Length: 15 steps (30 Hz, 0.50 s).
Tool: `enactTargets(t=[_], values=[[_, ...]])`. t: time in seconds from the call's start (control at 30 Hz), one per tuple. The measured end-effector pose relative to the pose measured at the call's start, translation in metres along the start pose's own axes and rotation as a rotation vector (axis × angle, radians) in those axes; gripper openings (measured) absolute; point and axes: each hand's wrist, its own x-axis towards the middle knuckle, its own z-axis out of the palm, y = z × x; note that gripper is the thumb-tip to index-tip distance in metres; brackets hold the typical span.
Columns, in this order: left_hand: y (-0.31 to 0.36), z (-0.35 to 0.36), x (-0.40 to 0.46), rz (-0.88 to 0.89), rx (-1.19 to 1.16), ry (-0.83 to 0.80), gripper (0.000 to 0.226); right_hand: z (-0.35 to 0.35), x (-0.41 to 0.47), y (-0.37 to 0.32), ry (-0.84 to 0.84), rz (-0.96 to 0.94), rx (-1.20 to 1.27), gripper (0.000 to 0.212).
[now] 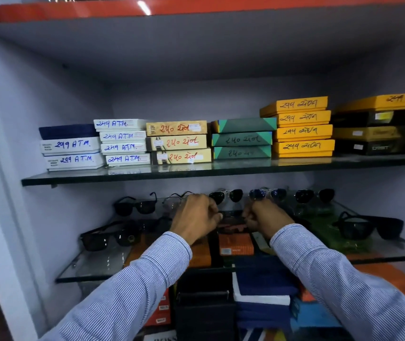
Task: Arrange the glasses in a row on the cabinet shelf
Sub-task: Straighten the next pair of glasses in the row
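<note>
Several pairs of sunglasses stand on the lower glass shelf (393, 252). Along the back are a black pair (135, 205), a thin-framed clear pair (174, 200), a silver aviator pair (226, 194), a blue-lensed pair (267, 193) and a dark pair (314, 195). Nearer the front sit a big black pair (108, 238) at the left and another (368, 227) at the right. My left hand (196, 217) and my right hand (265, 216) are both closed at the shelf's middle, pinching a dark pair of glasses (231, 214) between them; most of it is hidden.
The upper glass shelf (221, 168) carries stacks of labelled boxes: white (73, 153), cream (179, 142), green (243, 139), yellow (302, 131) and dark ones (378, 134). Orange, blue and black boxes (235, 244) lie under the lower shelf. The cabinet wall (12, 168) rises at left.
</note>
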Motion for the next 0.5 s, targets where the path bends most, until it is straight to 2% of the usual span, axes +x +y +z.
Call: enactTargets(t=[0.13, 0.33, 0.5], values=[[0.014, 0.017, 0.009, -0.027, -0.054, -0.042, 0.038, -0.010, -0.007, 0.013, 0.057, -0.057, 0.102, 0.020], [0.037, 0.021, 0.013, -0.100, -0.273, 0.086, 0.054, -0.021, -0.009, 0.035, 0.162, -0.043, 0.155, 0.017], [0.053, 0.017, 0.014, -0.139, -0.228, -0.041, 0.028, -0.029, -0.006, 0.048, 0.204, -0.019, 0.241, 0.006]])
